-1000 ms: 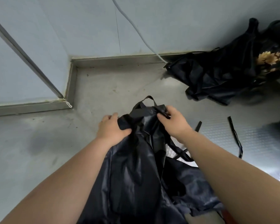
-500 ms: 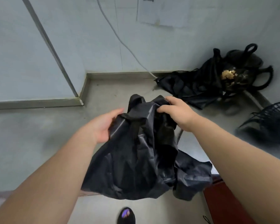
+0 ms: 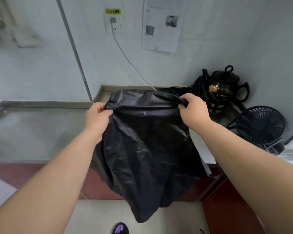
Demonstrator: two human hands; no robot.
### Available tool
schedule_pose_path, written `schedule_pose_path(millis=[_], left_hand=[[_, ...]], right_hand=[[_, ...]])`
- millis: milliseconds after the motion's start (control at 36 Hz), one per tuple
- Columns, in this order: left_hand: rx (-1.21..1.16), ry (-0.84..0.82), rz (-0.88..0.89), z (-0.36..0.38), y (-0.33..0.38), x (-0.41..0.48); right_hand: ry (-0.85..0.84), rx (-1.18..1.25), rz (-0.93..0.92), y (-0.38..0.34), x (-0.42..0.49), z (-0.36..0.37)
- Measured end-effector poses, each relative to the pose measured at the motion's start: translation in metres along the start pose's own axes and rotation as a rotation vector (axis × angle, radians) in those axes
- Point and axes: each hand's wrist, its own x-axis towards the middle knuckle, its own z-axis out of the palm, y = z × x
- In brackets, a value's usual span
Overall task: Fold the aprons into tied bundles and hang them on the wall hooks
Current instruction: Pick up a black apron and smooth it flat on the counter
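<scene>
A black shiny apron hangs in the air in front of me, spread between both hands and reaching down past the counter's front edge. My left hand grips its top edge at the left corner. My right hand grips the top edge at the right corner. The top edge is stretched flat between the two hands. More black apron cloth lies heaped in the back right corner of the counter, partly hidden behind the held apron. No wall hooks are in view.
A steel counter runs along the wall. A black teapot with a gold flower sits in the corner, a small black fan right of it. A white cable drops from a wall socket. Papers hang on the wall. My shoe shows on the floor.
The apron went from a bunched heap on the counter to lifted up and pulled wide. My hands moved apart along its top edge, and my view rose toward the wall.
</scene>
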Motion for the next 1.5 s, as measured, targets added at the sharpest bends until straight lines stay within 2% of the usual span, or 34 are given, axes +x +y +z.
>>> schedule_pose_path(millis=[139, 250, 306, 472, 556, 611, 639, 695, 750, 806, 833, 889, 945, 1000, 1056, 1111, 1139, 1250, 1333, 1389, 1500], left_hand=[[0.201, -0.176, 0.037, -0.017, 0.023, -0.022], [0.275, 0.091, 0.316, -0.027, 0.036, -0.029], [0.284, 0.174, 0.395, -0.033, 0.043, -0.033], [0.336, 0.154, 0.349, -0.039, 0.049, -0.04], [0.312, 0.172, 0.349, -0.039, 0.052, -0.046], [0.302, 0.158, 0.355, -0.04, 0.055, -0.048], [0.304, 0.121, 0.353, -0.042, 0.056, -0.048], [0.359, -0.057, 0.314, -0.049, 0.057, -0.05], [0.504, -0.299, 0.213, -0.058, 0.057, -0.055], [0.734, -0.382, 0.146, -0.062, 0.052, -0.057], [0.851, -0.343, 0.164, -0.063, 0.05, -0.058], [0.906, -0.124, 0.293, -0.062, 0.045, -0.055], [0.796, 0.164, 0.463, -0.061, 0.046, -0.053], [0.65, 0.353, 0.594, -0.057, 0.055, -0.053], [0.67, 0.306, 0.565, -0.05, 0.061, -0.048], [0.865, 0.178, 0.469, -0.046, 0.056, -0.044], [0.907, 0.179, 0.463, -0.046, 0.054, -0.045], [0.814, 0.347, 0.584, -0.043, 0.06, -0.055], [0.953, 0.262, 0.503, -0.037, 0.067, -0.048], [0.886, 0.266, 0.451, -0.033, 0.068, -0.047], [0.634, 0.389, 0.522, -0.027, 0.065, -0.046]], right_hand=[[0.122, 0.166, -0.035, -0.015, -0.013, -0.02], [0.073, 0.089, 0.0, -0.026, -0.014, -0.027], [0.038, 0.075, -0.001, -0.033, -0.016, -0.027], [0.006, 0.185, -0.053, -0.044, -0.025, -0.029], [-0.152, 0.2, -0.097, -0.047, -0.031, -0.028], [-0.262, 0.073, -0.132, -0.043, -0.032, -0.026], [-0.271, -0.001, -0.154, -0.04, -0.033, -0.025], [-0.171, -0.094, -0.172, -0.037, -0.032, -0.025], [-0.027, -0.072, -0.13, -0.036, -0.031, -0.026], [0.036, -0.046, -0.097, -0.036, -0.027, -0.024], [0.028, -0.065, -0.105, -0.037, -0.026, -0.022], [0.03, -0.104, -0.147, -0.038, -0.026, -0.02], [0.095, -0.081, -0.178, -0.04, -0.029, -0.022], [0.149, -0.051, -0.171, -0.044, -0.026, -0.029], [0.117, -0.096, -0.131, -0.047, -0.018, -0.036], [0.068, -0.171, -0.097, -0.045, -0.013, -0.038], [0.065, -0.185, -0.089, -0.043, -0.014, -0.037], [0.108, -0.137, -0.075, -0.044, -0.015, -0.036], [0.09, -0.096, -0.043, -0.046, -0.007, -0.042], [0.074, -0.047, -0.044, -0.044, -0.008, -0.043], [0.087, 0.076, -0.059, -0.05, -0.006, -0.044]])
